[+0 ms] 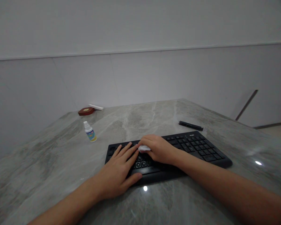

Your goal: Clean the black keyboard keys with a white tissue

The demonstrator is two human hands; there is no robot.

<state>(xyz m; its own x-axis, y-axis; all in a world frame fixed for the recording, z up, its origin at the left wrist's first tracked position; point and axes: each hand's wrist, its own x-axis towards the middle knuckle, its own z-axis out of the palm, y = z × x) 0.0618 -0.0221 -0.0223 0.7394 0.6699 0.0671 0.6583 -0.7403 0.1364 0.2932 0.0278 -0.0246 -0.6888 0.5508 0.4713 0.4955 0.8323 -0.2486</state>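
Note:
A black keyboard lies at a slant on the grey marbled table, its number pad toward the right. My left hand rests flat over the keyboard's left end, fingers spread on the keys and thumb along the front edge. Just to the right, my right hand is closed around a folded white tissue, which sits low over the middle keys. The fingertips of both hands come close together at the tissue. Part of the keys is hidden beneath my hands.
A small white spray bottle with a coloured label stands left of the keyboard. Behind it are a reddish-brown case and a thin white box. A black pen-like object lies beyond the keyboard. A pale wall rises behind the table.

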